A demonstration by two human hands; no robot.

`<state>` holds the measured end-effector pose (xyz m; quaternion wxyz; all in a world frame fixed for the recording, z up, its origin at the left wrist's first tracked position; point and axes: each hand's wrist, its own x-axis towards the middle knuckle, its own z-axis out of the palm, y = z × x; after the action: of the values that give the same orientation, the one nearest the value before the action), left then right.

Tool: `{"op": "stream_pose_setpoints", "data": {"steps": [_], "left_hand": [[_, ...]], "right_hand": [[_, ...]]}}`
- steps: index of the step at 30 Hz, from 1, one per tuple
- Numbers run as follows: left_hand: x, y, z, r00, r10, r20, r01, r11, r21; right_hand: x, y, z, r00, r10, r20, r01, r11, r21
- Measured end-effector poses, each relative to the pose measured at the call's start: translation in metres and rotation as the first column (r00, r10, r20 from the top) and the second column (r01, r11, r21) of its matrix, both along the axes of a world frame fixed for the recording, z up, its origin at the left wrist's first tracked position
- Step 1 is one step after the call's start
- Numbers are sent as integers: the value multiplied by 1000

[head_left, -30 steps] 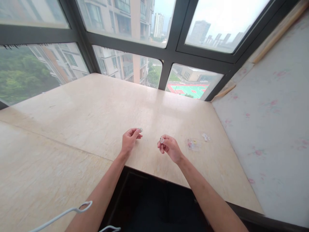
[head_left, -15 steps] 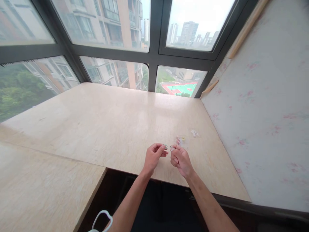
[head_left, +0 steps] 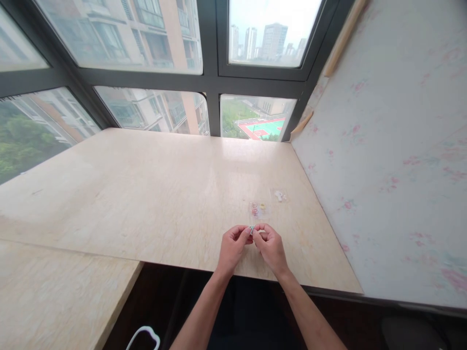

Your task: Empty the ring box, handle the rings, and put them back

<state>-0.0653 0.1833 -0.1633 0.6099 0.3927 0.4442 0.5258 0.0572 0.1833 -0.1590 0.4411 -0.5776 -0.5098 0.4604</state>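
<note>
My left hand (head_left: 233, 245) and my right hand (head_left: 270, 248) meet just above the pale marbled counter, thumbs and forefingers pinched together. Between the fingertips is a small pale-green and whitish ring-like piece (head_left: 251, 230); its exact kind is too small to make out. Both hands grip it, and the fingers cover much of it. Just beyond the hands lies a clear plastic case (head_left: 265, 214) with small red, pink and yellow ring-like pieces in it. Behind that, to the right, a second clear case (head_left: 285, 196) holds small white pieces.
The marbled counter (head_left: 153, 194) runs back to dark-framed windows (head_left: 211, 82). A flowered wall (head_left: 394, 146) bounds it on the right. At the lower left is another slab (head_left: 54, 287) with a corner edge. A white loop (head_left: 146, 330) shows near my left forearm.
My hands, apart before with a small piece in each, have come together so the pieces touch. The view has turned slightly to the right.
</note>
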Motion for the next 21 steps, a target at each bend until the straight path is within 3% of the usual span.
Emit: {"op": "stream_pose_setpoints", "data": {"steps": [7, 14, 21], "left_hand": [[1, -5, -4, 998, 10, -60, -6, 998, 70], [2, -4, -4, 992, 66, -106, -59, 996, 68], [1, -6, -6, 987, 38, -155, -19, 993, 118]], "right_hand": [[-1, -4, -6, 998, -47, 30, 45, 997, 60], [1, -5, -11, 999, -5, -33, 7, 997, 79], [1, -8, -12, 996, 44, -82, -34, 993, 116]]}}
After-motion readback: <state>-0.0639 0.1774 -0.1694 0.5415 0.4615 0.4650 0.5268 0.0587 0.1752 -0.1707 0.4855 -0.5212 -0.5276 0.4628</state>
